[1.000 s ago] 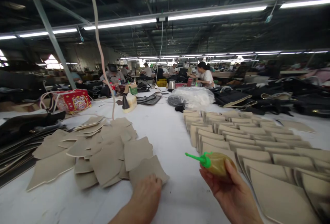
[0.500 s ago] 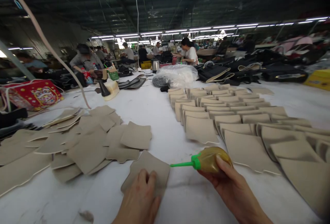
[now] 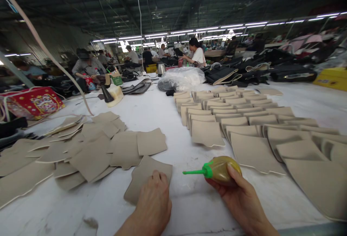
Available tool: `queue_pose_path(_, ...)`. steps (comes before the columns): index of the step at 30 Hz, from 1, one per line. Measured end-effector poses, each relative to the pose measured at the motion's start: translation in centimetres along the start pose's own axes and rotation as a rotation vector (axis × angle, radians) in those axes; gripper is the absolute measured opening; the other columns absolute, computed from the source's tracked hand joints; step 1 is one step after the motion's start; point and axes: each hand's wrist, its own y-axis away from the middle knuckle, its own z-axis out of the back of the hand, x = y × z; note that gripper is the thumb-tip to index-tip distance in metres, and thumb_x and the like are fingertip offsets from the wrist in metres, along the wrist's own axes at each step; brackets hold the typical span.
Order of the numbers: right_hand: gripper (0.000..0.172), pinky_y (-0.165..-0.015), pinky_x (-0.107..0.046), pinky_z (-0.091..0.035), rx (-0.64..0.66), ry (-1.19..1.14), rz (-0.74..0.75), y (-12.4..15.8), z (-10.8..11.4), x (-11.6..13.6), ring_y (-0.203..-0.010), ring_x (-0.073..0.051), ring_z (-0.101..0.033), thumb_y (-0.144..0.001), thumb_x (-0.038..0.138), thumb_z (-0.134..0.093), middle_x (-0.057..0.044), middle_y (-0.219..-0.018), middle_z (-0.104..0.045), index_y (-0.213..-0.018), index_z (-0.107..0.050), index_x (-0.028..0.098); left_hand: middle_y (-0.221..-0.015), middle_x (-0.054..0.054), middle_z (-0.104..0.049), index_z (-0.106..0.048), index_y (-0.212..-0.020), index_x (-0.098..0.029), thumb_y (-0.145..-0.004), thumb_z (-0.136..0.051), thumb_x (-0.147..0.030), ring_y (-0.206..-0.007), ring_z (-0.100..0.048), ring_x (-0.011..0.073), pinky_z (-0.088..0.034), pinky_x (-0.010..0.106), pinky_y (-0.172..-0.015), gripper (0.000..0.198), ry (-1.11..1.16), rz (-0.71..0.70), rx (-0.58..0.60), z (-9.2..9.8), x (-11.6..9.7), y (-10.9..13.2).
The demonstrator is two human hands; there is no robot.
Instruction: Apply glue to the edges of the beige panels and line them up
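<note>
My right hand (image 3: 238, 192) is wrapped round a soft squeeze bottle (image 3: 221, 171) with yellow-brown contents. Its thin green nozzle points left, with the tip a little to the right of a flat beige foam-backed piece (image 3: 142, 172) on the table. On that piece lies my left hand (image 3: 155, 199), fingers curled and drawn together, pressing on its right side; the fingertips are partly hidden. Just behind, another beige piece (image 3: 152, 142) overlaps the right edge of a loose heap of similar pieces (image 3: 92, 156).
Overlapping rows of beige pieces (image 3: 255, 151) cover the right side of the white table (image 3: 151, 109). Farther back are a clear plastic bag (image 3: 184, 78), a cream container with a black spout (image 3: 115, 95), dark bags and a red bag (image 3: 35, 102). Co-workers sit beyond.
The bottle's nozzle tip has drawn away from the right edge of the beige piece. My left hand has shifted slightly on it. The small piece behind has moved right and turned.
</note>
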Motion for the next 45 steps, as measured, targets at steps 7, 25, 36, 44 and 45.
queue_pose_path(7, 0.034, -0.073, -0.040, -0.056, 0.055, 0.191, 0.104, -0.1, 0.1, -0.2, -0.089, -0.026, -0.063, -0.070, 0.033, -0.077, -0.005, -0.097, -0.070, -0.100, -0.067, 0.021, -0.108, 0.009, -0.062, -0.050, -0.126, -0.024, -0.081, -0.043, -0.017, -0.088, -0.061, 0.0230, -0.044, 0.032, -0.078, 0.047, 0.074, -0.120, -0.036, 0.5, 3.0, -1.1)
queue_pose_path(25, 0.050, -0.087, -0.035, -0.045, 0.383, 1.359, 0.826, 0.2, -4.1, -0.6, -0.099, -0.025, -0.057, -0.076, 0.036, -0.071, -0.006, -0.111, -0.057, -0.118, -0.047, 0.027, -0.117, 0.003, -0.064, -0.051, -0.130, -0.028, -0.077, -0.039, -0.015, -0.108, -0.058, 0.0216, -0.041, 0.033, -0.096, 0.056, 0.397, -0.257, -0.120, 0.3, 4.4, -1.3)
queue_pose_path(36, 0.047, -0.081, -0.028, -0.047, 0.438, 1.447, 0.825, 0.5, -4.8, -0.2, -0.092, -0.020, -0.058, -0.079, 0.035, -0.069, -0.002, -0.106, -0.057, -0.118, -0.045, 0.028, -0.097, 0.006, -0.064, -0.047, -0.131, -0.030, -0.084, -0.036, -0.022, -0.088, -0.063, 0.0244, -0.047, 0.036, -0.077, 0.049, 0.291, -0.215, -0.148, 0.0, 4.0, -0.9)
queue_pose_path(44, 0.045, -0.079, -0.028, -0.047, 0.436, 1.412, 0.752, 0.1, -4.4, -0.2, -0.089, -0.020, -0.058, -0.079, 0.039, -0.069, -0.002, -0.105, -0.056, -0.116, -0.046, 0.028, -0.099, 0.007, -0.062, -0.044, -0.134, -0.030, -0.085, -0.034, -0.024, -0.085, -0.064, 0.0268, -0.048, 0.039, -0.074, 0.050, 0.252, -0.207, -0.147, -0.4, 3.9, -0.7)
queue_pose_path(45, 0.045, -0.080, -0.028, -0.046, 0.430, 1.407, 0.746, 0.0, -4.3, -0.2, -0.090, -0.020, -0.058, -0.079, 0.039, -0.068, -0.002, -0.105, -0.057, -0.116, -0.046, 0.028, -0.100, 0.008, -0.062, -0.044, -0.134, -0.030, -0.086, -0.034, -0.025, -0.085, -0.064, 0.0266, -0.048, 0.039, -0.074, 0.050, 0.249, -0.204, -0.148, -0.5, 3.8, -0.7)
